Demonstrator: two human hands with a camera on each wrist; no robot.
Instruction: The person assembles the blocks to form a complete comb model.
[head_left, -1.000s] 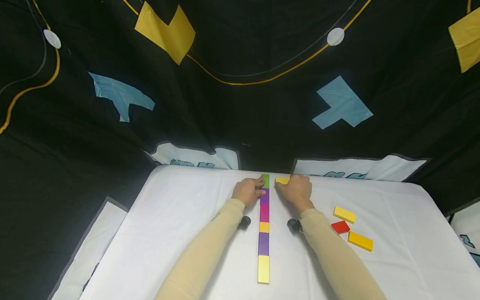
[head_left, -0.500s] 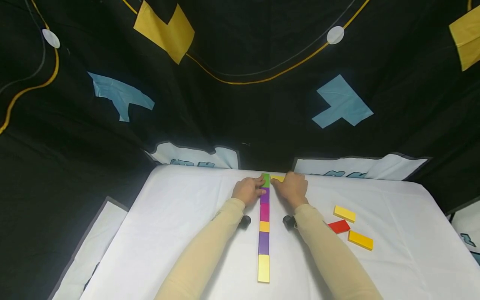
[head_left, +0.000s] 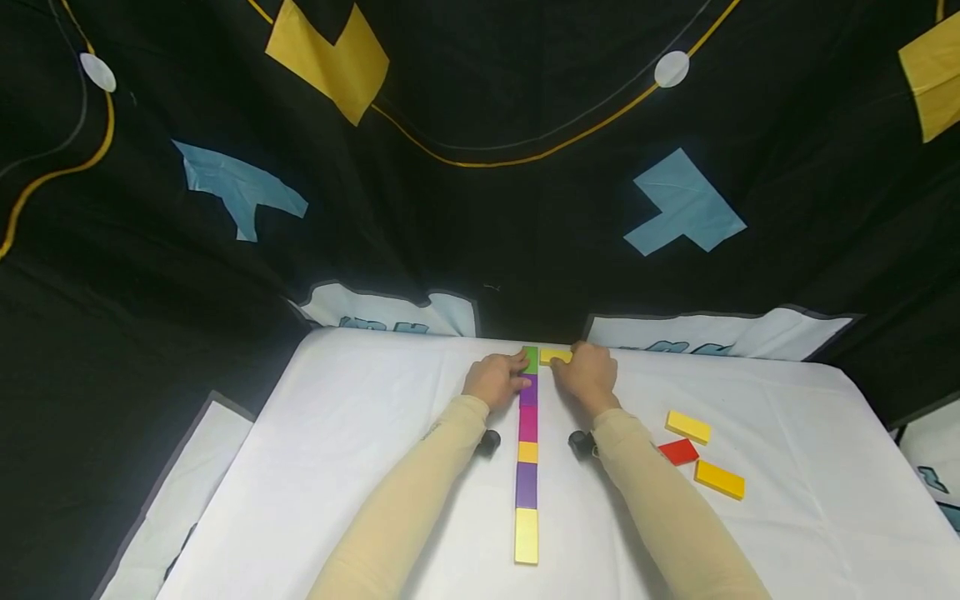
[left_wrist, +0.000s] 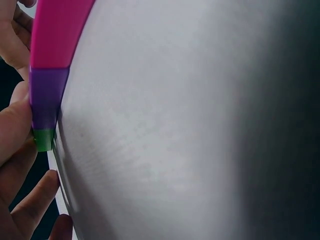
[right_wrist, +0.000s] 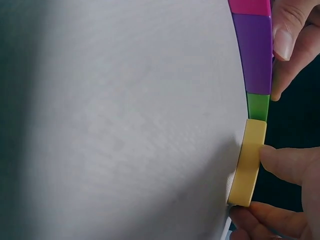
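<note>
- At the table's far edge, the right hand [head_left: 590,375] pinches a yellow block [right_wrist: 246,162] by its right-hand part, thumb on the near long side, fingertips at the outer end.
- Yellow block lies crosswise, just right of the green block [head_left: 532,357]; from my post I cannot tell whether the two touch.
- Left hand [head_left: 491,381] grasps nothing: fingers loosely extended, thumb against the upper purple block [head_left: 530,397], a fingertip at the green one.
- Row runs toward the wearer from green and purple: magenta block [head_left: 528,424], short orange block [head_left: 528,452], lower purple block [head_left: 527,485], pale yellow block [head_left: 527,537].
- Right of the right sleeve [head_left: 656,496], I count three loose pieces: a yellow piece [head_left: 687,427], a red piece [head_left: 678,452], a deeper yellow piece [head_left: 720,480]. Sleeve hides red's left corner from the head view.
- Blocks smooth, flat-faced, rectangular, slightly glossy; material uncertain.
- White cloth [head_left: 825,450] covers the table, faintly creased; black fabric [head_left: 487,250] hangs behind, bearing blue angular shapes [head_left: 686,204].
</note>
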